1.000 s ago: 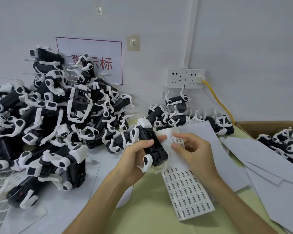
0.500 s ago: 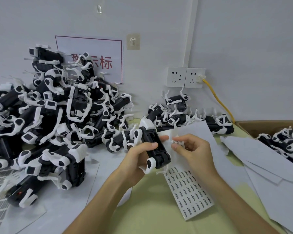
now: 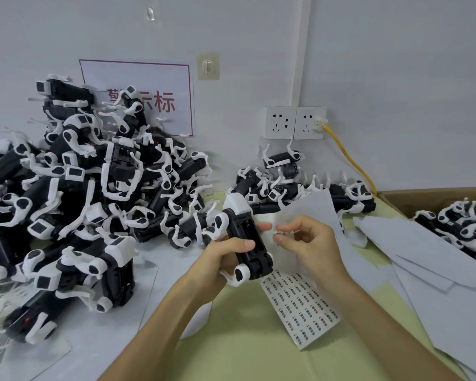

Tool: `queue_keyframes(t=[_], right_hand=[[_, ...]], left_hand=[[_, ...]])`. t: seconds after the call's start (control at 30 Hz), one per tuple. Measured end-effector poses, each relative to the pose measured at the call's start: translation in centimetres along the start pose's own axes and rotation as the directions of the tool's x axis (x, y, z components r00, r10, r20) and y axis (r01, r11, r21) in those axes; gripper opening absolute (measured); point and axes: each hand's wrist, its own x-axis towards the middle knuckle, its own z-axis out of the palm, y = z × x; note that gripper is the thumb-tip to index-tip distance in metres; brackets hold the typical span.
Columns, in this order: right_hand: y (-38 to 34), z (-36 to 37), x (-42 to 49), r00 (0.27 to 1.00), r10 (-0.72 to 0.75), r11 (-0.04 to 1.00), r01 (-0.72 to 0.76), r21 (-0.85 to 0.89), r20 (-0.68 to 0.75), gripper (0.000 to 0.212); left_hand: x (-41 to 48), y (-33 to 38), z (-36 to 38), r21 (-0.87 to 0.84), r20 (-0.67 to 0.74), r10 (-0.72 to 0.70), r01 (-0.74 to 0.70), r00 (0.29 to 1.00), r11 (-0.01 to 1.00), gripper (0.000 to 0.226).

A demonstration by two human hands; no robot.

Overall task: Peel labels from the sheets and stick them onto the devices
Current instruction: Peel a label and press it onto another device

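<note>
Grips a black-and-white plastic device in left hand, pinches seemingly a tiny white label in right hand just beside, not yet stuck; many piled devices apparently to do.

Of the person, only two hands and two forearms show. The left hand and the right hand are bare, as are the left forearm and the right forearm, both slim and smooth. The fingers are slender, with short, evenly trimmed nails.
</note>
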Motion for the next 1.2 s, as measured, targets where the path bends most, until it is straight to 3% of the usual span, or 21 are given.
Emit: queue_keyframes(t=[0.23,0.47,0.63,0.8,0.97,1.13,1.2], right_hand=[[0.0,-0.1,0.0,0.999,-0.033,0.998,0.033,-0.048,-0.009,0.033],[-0.4,-0.3,0.0,0.993,-0.076,0.986,0.062,-0.153,-0.089,0.026],[-0.5,-0.2,-0.4,0.992,-0.111,0.971,0.095,-0.218,-0.062,0.023],[-1.0,0.1,-0.8,0.968,-0.244,0.919,0.212,-0.333,-0.056,0.022],[-1.2,-0.1,-0.6,0.922,-0.388,0.786,0.333,-0.52,0.004,0.028],[-0.6,-1.1,-0.3,0.9,-0.424,0.723,0.404,-0.561,0.102,0.02],[-0.6,-1.1,-0.3,0.907,-0.405,0.743,0.399,-0.538,0.114,0.02]], left_hand=[[0.2,-0.2,0.4,-0.015,-0.027,0.012,-0.012,1.0,1.0,0.057],[0.3,-0.2,0.6,-0.091,-0.049,0.002,-0.007,0.999,0.996,0.059],[0.2,-0.1,0.8,-0.014,0.028,-0.061,0.062,0.998,0.998,0.066],[0.2,-0.1,0.8,-0.03,-0.024,-0.052,0.051,0.998,0.998,0.065],[0.1,-0.2,1.1,0.013,-0.037,-0.009,0.01,0.999,1.0,0.056],[0.2,-0.5,1.3,0.068,-0.079,0.011,-0.006,0.997,0.998,0.065],[0.2,-0.5,1.4,0.065,-0.09,0.017,-0.011,0.996,0.998,0.064]])
